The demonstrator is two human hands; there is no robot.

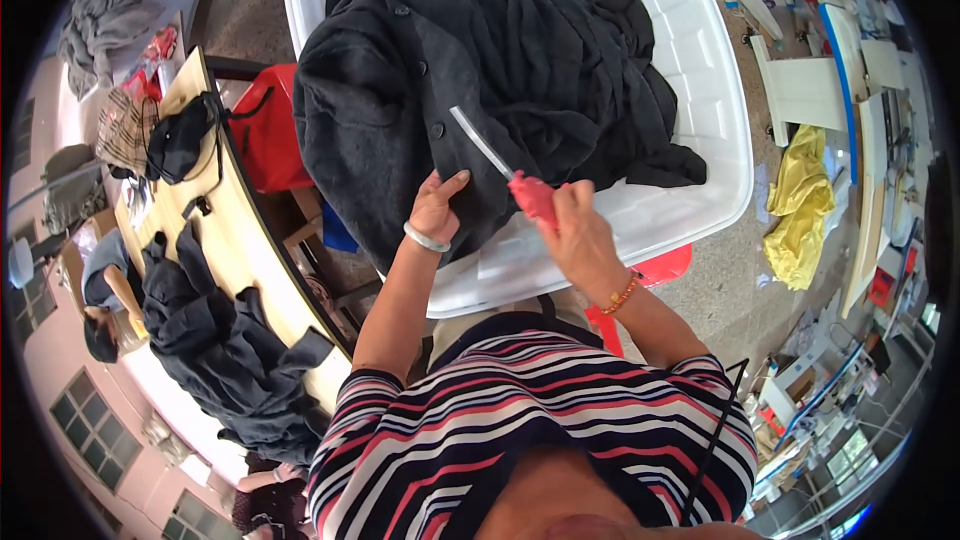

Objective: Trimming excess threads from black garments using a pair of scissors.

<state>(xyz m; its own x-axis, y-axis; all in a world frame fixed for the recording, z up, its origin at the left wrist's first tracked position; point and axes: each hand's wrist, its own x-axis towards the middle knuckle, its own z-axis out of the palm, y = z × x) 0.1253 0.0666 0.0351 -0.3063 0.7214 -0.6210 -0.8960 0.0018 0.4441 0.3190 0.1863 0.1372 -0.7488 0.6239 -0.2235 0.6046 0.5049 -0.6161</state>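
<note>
A dark grey buttoned coat (370,110) lies bunched over other dark cloth in a large white plastic tub (710,70). At its near edge, my left hand (435,212) grips the cloth below a button, thumb up and the other fingers partly hidden. My right hand (580,240) is closed around the red-wrapped handle of a tool with a long, narrow silvery blade (480,143). The blade points up and left above the coat front, close to the lowest visible button. Whether it has one blade or two closed together I cannot make out.
On the left stands a wooden-topped table (270,260) with dark garments (215,330) and a black cap (185,140). A red bag (270,130) is beside the tub. Yellow cloth (803,210) lies to the right. Another person (110,290) is at the far left.
</note>
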